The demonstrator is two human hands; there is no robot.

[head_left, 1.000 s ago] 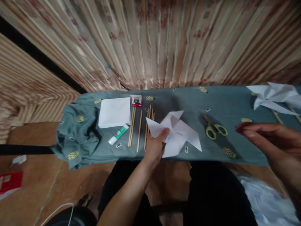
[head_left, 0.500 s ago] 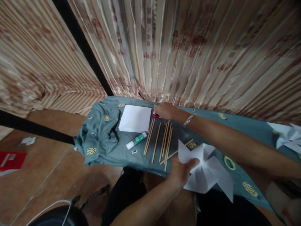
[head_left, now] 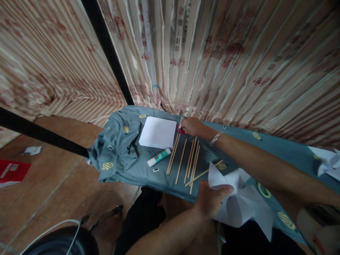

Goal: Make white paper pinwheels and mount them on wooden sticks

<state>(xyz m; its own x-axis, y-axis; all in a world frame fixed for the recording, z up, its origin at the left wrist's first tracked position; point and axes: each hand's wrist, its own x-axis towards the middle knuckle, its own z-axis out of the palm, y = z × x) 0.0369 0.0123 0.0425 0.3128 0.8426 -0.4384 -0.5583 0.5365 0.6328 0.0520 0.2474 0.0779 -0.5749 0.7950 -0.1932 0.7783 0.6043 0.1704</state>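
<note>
My left hand (head_left: 211, 200) grips a white paper pinwheel (head_left: 240, 200), thumb on its folded centre, above the near edge of the cloth-covered table. Stretched across to the far side, my right hand (head_left: 191, 126) has its fingers bunched at a small red box (head_left: 181, 130); whatever they pinch is hidden. Several thin wooden sticks (head_left: 181, 161) lie between my hands, one slanting across the others. A stack of white paper (head_left: 158, 131) rests left of the red box. Nearer me is a green and white glue stick (head_left: 159, 157).
Another white pinwheel (head_left: 329, 162) lies at the table's right end. A pale green tape ring (head_left: 263, 190) sits beyond the held pinwheel. Dark poles (head_left: 111, 53) and a patterned curtain (head_left: 212, 71) border the table (head_left: 120, 148). A red packet (head_left: 13, 171) is on the floor.
The view has shifted slightly, so the table things appear a little further right. My left hand still holds the pinwheel, and my right hand stays at the red box.
</note>
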